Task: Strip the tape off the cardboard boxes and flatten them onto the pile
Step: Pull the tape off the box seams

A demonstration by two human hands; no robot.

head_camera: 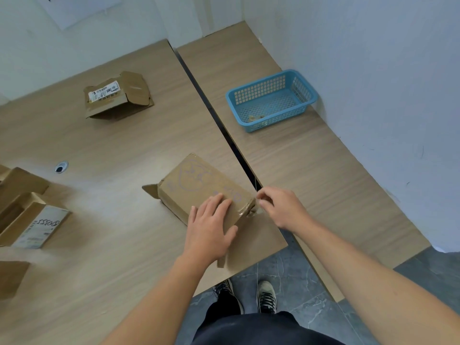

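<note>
Near the edge of the desk (112, 145), I press my left hand (211, 225) flat on the box (196, 183), fingers straight, while my right hand (281, 207) pinches tape (247, 210) at its corner.

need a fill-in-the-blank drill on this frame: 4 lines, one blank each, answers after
1. The left hand presses flat on the box printed in ____ ink.
2. The right hand pinches the ____ at that box's right corner.
3. The mesh basket is coloured ____.
4. The far box carries a white shipping ____.

Answers: purple; tape; blue; label.
</note>
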